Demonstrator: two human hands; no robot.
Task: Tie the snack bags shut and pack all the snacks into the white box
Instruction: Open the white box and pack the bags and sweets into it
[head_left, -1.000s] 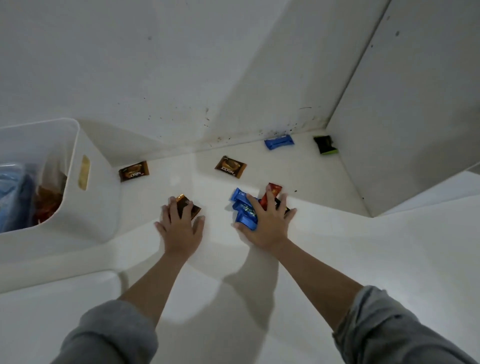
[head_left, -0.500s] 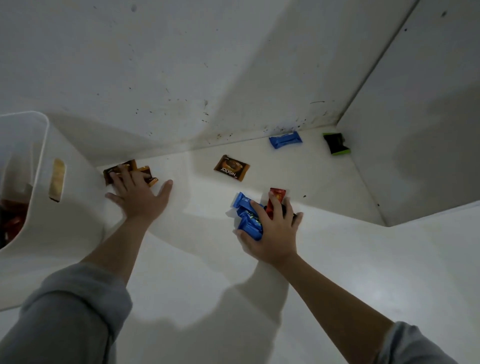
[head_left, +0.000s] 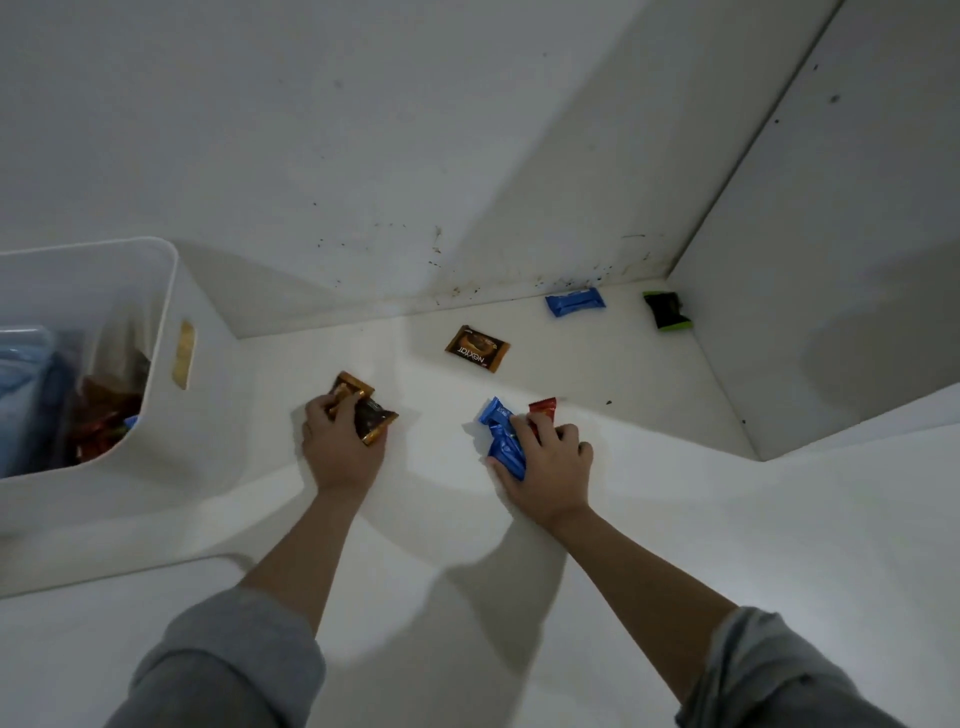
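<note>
My left hand (head_left: 340, 447) grips two brown and gold snack packets (head_left: 363, 410) on the white surface. My right hand (head_left: 548, 465) holds a bunch of blue packets (head_left: 501, 436) with a red packet (head_left: 543, 410) behind them. Loose on the surface farther back lie a brown Nextar packet (head_left: 477, 348), a blue packet (head_left: 575, 302) by the wall, and a black and green packet (head_left: 667, 310) in the corner. The white box (head_left: 197, 291) stands at the left, with snacks and bags inside.
White walls (head_left: 467, 156) close the surface at the back and on the right, meeting in a corner. The box has a slot handle (head_left: 183, 354) on the side facing my hands.
My left hand came back from beside the box toward the middle, now holding two brown packets. My right hand stayed put on its bunch of blue and red packets.
</note>
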